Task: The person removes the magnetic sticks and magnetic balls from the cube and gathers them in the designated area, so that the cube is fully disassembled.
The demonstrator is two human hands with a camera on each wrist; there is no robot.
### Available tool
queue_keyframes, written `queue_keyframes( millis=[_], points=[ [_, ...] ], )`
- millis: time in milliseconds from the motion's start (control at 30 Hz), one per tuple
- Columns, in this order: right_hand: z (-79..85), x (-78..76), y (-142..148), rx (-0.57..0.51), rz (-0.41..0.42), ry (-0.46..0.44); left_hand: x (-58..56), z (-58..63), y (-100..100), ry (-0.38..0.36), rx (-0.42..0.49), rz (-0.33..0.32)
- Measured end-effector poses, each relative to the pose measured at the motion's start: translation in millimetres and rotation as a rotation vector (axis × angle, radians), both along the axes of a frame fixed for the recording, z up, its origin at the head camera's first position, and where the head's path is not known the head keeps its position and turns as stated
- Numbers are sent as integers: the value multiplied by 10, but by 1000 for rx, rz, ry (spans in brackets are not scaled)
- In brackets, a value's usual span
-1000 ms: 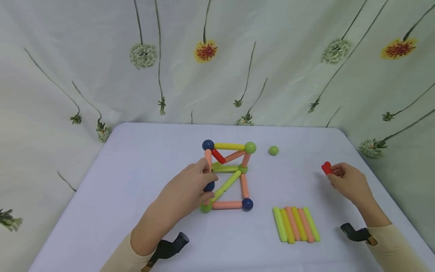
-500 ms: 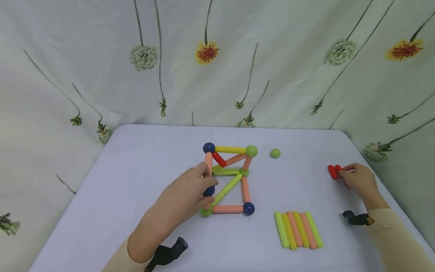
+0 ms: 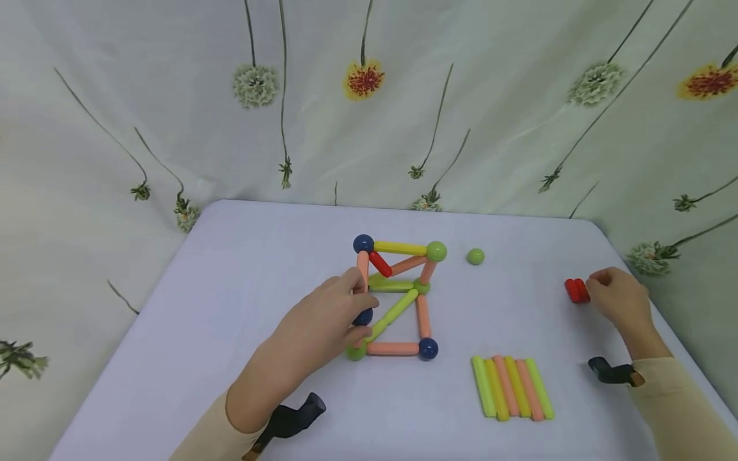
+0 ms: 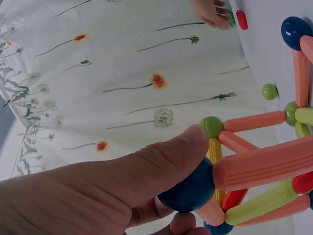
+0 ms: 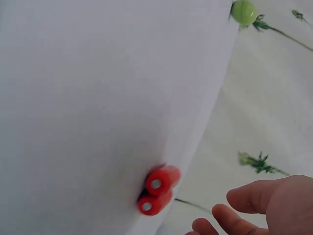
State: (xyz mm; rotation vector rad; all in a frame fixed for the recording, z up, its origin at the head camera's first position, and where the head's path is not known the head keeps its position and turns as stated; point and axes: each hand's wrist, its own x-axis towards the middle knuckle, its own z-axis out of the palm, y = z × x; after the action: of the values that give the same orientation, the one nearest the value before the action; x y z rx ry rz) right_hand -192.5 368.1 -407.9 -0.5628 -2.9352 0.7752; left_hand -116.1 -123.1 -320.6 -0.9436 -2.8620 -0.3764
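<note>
While gripping a glossy dark blue ball (image 4: 188, 188) with the left hand (image 3: 323, 314), at the left side of a frame of coloured, plastic-looking sticks and balls (image 3: 399, 308), risk of popping a joint loose by tugging too hard. Hard to tell how firmly seated beneath the fingers. With thumb and fingers of the right hand (image 3: 619, 298) parted, nothing visible between, just beside two short red cylindrical sticks (image 3: 576, 291) lying together on the white table (image 3: 259, 256), chance of rolling them apart through a careless brush.
</note>
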Motion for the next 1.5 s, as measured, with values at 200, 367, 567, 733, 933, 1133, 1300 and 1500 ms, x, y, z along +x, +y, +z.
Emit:
queue_keyframes(
  millis=[200, 367, 567, 733, 933, 1133, 1300, 1500],
  points=[
    [277, 43, -560, 104, 111, 254, -2, 11, 8, -2, 5, -4],
    [509, 126, -1182, 153, 246, 465, -5, 16, 10, 2, 7, -9],
    [609, 166, -1834, 115, 465, 547, -1, 7, 3, 1, 13, -12],
    [624, 187, -2251, -31, 705, 450, 1, 1, -12, 3, 16, -13],
    [543, 168, -2622, -114, 868, 220, -5, 0, -19, 14, 24, -29],
    [389, 104, -2802, -117, 878, 212, -4, -10, -2, 28, 39, -59],
    [319, 63, -2919, -202, 844, 228, -1, -17, 0, 31, 46, -53],
    [311, 54, -3044, -122, 768, 355, 3, -17, -19, 30, 48, -43]
  ],
)
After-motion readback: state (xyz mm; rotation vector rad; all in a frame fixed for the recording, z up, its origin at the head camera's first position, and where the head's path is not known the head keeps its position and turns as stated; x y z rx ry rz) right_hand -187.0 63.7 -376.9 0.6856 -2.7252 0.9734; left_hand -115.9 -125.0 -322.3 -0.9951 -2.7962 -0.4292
